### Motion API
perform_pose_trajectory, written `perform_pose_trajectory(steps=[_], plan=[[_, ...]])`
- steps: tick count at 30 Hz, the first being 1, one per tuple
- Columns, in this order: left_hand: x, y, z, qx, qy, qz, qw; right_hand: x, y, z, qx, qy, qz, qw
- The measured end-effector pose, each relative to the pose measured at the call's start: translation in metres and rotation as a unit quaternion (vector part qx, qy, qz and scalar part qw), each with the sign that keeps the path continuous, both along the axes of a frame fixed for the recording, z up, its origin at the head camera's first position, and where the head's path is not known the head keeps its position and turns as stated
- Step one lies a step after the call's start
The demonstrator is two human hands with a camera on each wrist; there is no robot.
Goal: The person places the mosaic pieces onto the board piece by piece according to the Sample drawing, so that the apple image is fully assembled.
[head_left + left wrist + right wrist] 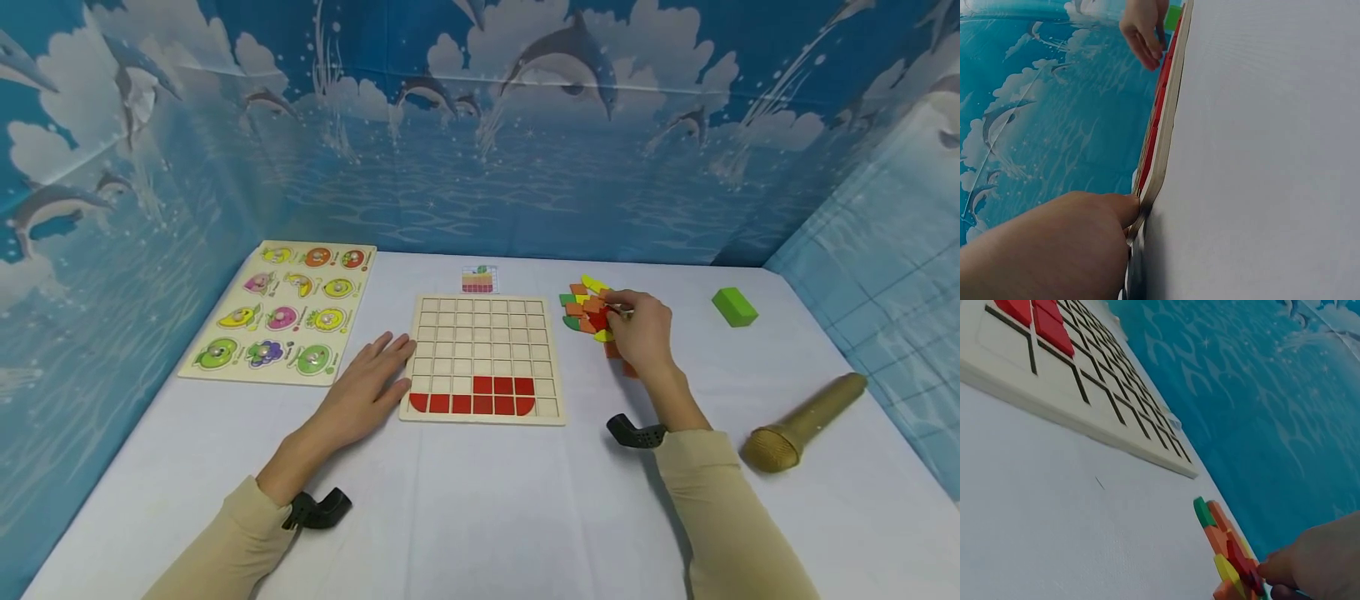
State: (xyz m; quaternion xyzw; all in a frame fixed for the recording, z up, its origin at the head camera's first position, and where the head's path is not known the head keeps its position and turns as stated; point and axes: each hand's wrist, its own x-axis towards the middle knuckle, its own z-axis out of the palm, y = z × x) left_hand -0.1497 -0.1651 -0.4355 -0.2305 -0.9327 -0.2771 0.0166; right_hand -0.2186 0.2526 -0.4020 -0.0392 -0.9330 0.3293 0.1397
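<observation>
A wooden grid board (483, 335) lies flat on the white table (480, 500), red tiles (483, 405) set in its two nearest rows. At nine o'clock, the left hand (367, 383) rests against its edge, fingers spread. Between two and three o'clock sits a pile of coloured pieces (592, 306). There the right hand's (641, 333) bent fingers meet a red piece (1241, 561); partly hidden, whether they pinch it cannot be told. A picture card (480, 279) lies at twelve, a fruit puzzle (307, 304) between nine and ten, a microphone (813, 417) between three and four.
</observation>
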Motion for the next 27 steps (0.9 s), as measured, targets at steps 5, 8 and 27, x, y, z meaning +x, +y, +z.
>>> perform_pose_trajectory(steps=[5,8,27], plan=[[0.001,0.002,0.0,-0.001,-0.001,-0.001,1.0,-0.003,0.01,-0.003,0.032,-0.029,0.009,0.999],[0.001,0.003,0.0,-0.004,0.001,0.002,1.0,-0.004,0.014,-0.003,0.044,-0.037,0.021,0.998],[-0.001,-0.001,0.0,-0.01,-0.004,0.003,0.9999,-0.004,0.004,0.006,0.007,-0.02,0.066,0.998]])
